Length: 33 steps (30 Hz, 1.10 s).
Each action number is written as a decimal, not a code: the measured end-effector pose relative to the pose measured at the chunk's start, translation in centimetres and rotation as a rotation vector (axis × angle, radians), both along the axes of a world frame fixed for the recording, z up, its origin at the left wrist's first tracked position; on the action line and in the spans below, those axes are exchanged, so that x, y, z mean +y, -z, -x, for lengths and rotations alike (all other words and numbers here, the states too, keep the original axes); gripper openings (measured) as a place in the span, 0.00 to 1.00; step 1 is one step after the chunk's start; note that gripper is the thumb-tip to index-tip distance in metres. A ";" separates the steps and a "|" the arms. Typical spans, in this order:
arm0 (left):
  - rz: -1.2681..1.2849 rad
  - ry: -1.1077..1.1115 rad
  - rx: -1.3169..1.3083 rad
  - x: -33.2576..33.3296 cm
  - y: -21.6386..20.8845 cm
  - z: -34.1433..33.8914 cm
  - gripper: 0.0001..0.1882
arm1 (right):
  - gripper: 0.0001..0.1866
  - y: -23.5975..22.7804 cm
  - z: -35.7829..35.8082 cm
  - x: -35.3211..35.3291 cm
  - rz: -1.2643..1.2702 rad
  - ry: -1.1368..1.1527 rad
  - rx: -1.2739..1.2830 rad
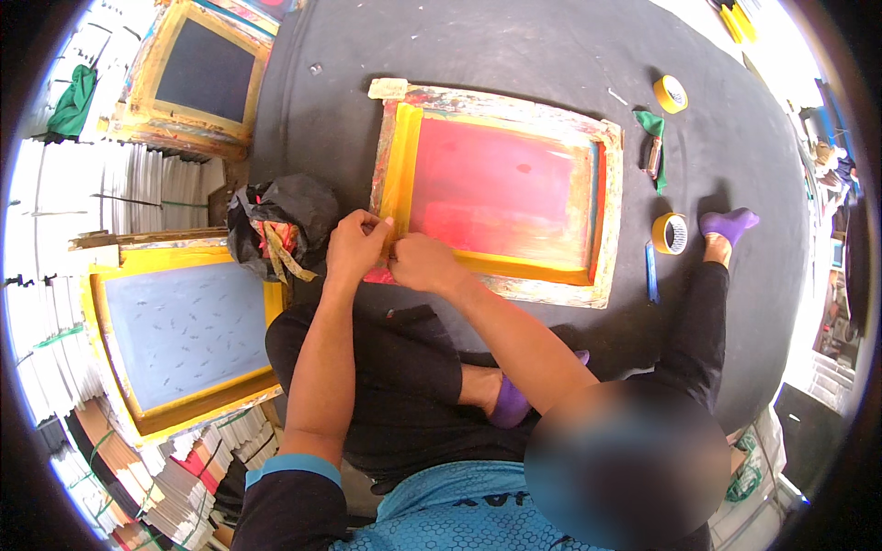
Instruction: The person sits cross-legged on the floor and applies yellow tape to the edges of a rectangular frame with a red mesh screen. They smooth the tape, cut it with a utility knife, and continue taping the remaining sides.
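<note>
A screen printing frame (501, 296) lies flat on the black surface, its mesh (501, 184) stained pink and red. Yellow tape (401, 165) runs along the inner left and near sides of the frame. At the near left corner my left hand (356, 243) is closed, its thumb and fingertips pinching at the tape. Close beside it on the right, my right hand (427, 264) is curled with its fingertips pressed together at the same corner. The bit of tape between the fingers is mostly hidden by them.
A black plastic bag (308, 209) with crumpled scraps sits left of my left hand. Other frames (188, 404) (147, 96) stand at the left by stacked paper. To the right lie tape rolls (660, 234) (663, 95), a green cloth (650, 124) and a blue strip (651, 275).
</note>
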State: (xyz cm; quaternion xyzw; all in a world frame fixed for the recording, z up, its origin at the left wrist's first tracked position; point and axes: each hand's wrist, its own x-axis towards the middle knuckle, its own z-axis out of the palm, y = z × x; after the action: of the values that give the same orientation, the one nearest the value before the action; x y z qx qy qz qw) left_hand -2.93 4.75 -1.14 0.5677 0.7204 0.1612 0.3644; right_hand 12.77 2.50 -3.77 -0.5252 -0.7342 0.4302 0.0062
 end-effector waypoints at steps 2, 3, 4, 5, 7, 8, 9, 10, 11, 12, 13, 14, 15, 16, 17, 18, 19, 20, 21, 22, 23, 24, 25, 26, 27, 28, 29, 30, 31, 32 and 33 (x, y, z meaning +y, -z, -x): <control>0.008 0.003 0.000 0.0 -0.1 -0.2 0.20 | 0.17 0.2 0.1 -0.4 -0.038 0.007 0.015; 0.003 0.017 0.002 0.0 -0.2 -0.3 0.20 | 0.17 0.4 0.1 -0.6 -0.058 0.016 0.027; -0.003 0.031 0.003 0.0 -0.2 -0.5 0.19 | 0.18 0.6 0.0 -0.8 -0.078 0.025 0.040; -0.010 0.046 0.004 -0.1 -0.2 -0.7 0.19 | 0.19 0.8 0.0 -0.9 -0.090 0.039 0.063; -0.069 0.122 -0.015 -0.7 -1.0 -1.4 0.17 | 0.20 1.0 -0.6 -1.3 -0.113 0.071 0.101; -0.099 0.162 -0.026 -1.1 -1.3 -1.8 0.15 | 0.21 1.1 -1.0 -1.6 -0.118 0.082 0.086; -0.129 0.252 -0.042 -1.5 -1.3 -2.0 0.15 | 0.22 0.9 -1.5 -1.9 -0.119 0.086 0.073; -0.160 0.342 -0.058 -1.9 -1.4 -2.3 0.14 | 0.22 0.7 -2.1 -2.3 -0.120 0.092 0.060; -0.191 0.434 -0.074 -2.3 -1.4 -2.7 0.13 | 0.24 0.4 -2.9 -2.9 -0.131 0.127 0.053; -0.230 0.531 -0.035 -2.8 -1.1 -2.7 0.13 | 0.25 0.1 -3.9 -3.6 -0.147 0.159 0.049; -0.270 0.631 0.004 -3.1 -0.7 -2.9 0.13 | 0.26 -0.4 -5.0 -4.2 -0.164 0.195 0.044; -0.310 0.730 0.045 -3.4 -0.1 -3.0 0.13 | 0.26 -0.9 -6.3 -4.7 -0.167 0.192 0.005; -0.160 0.792 0.087 -3.5 0.9 -2.8 0.20 | 0.25 -1.4 -7.8 -5.2 -0.172 0.190 -0.032; -0.174 0.832 0.132 -3.6 0.4 -3.3 0.21 | 0.24 -1.8 -9.4 -5.6 -0.175 0.191 -0.071; -0.188 0.871 0.177 -3.9 -0.1 -3.9 0.23 | 0.26 -2.0 -11.0 -6.2 -0.179 0.195 -0.082; -0.203 0.908 0.225 -4.1 -0.6 -4.2 0.24 | 0.27 -2.3 -12.7 -6.8 -0.185 0.199 -0.092; -0.201 0.919 0.247 -4.3 -0.6 -4.3 0.26 | 0.29 -2.5 -14.3 -7.4 -0.191 0.200 -0.100; -0.198 0.930 0.269 -4.5 -0.3 -4.3 0.28 | 0.31 -2.6 -15.9 -8.0 -0.172 0.196 -0.130; -0.197 0.944 0.290 -4.6 -0.1 -4.4 0.31 | 0.33 -2.7 -17.6 -8.5 -0.155 0.194 -0.161; -0.191 0.941 0.298 -4.7 0.0 -4.5 0.31 | 0.35 -2.8 -19.1 -8.9 -0.138 0.191 -0.190; -0.185 0.938 0.306 -4.8 0.1 -4.5 0.32 | 0.36 -2.8 -20.6 -9.3 -0.119 0.205 -0.228; -0.180 0.938 0.313 -4.9 0.2 -4.5 0.33 | 0.37 -2.9 -22.0 -9.8 -0.100 0.223 -0.266; -0.173 0.944 0.323 -4.8 0.3 -4.5 0.33 | 0.37 -3.1 -23.1 -10.2 -0.081 0.240 -0.305; -0.166 0.949 0.334 -4.7 0.4 -4.5 0.33 | 0.38 -3.2 -24.1 -10.5 -0.098 0.232 -0.306; -0.160 0.958 0.343 -4.6 0.1 -4.8 0.33 | 0.38 -3.5 -25.0 -10.9 -0.115 0.229 -0.309; -0.125 0.955 0.376 -4.7 -0.1 -5.1 0.33 | 0.39 -3.6 -25.6 -11.2 -0.132 0.225 -0.312; -0.091 0.951 0.409 -4.8 -0.4 -5.6 0.32 | 0.39 -3.6 -25.7 -11.3 -0.147 0.192 -0.343; -0.056 0.947 0.442 -4.9 -0.7 -6.2 0.32 | 0.39 -3.6 -25.5 -11.4 -0.162 0.159 -0.373; -0.121 0.983 0.440 -5.2 -0.8 -6.9 0.33 | 0.40 -3.6 -25.2 -11.5 -0.177 0.127 -0.404; -0.186 1.020 0.437 -5.5 -0.5 -7.9 0.33 | 0.40 -3.4 -24.7 -11.5 -0.194 0.126 -0.393; -0.252 1.053 0.436 -6.0 -0.1 -8.9 0.33 | 0.40 -3.1 -23.8 -11.4 -0.214 0.122 -0.381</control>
State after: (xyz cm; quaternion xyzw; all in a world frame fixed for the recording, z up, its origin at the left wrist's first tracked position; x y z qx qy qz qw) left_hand 6.01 -1.21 -1.03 0.9083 0.3749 -0.0777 0.1684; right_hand 36.62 -8.95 -0.63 -0.6369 -0.7303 0.2416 -0.0510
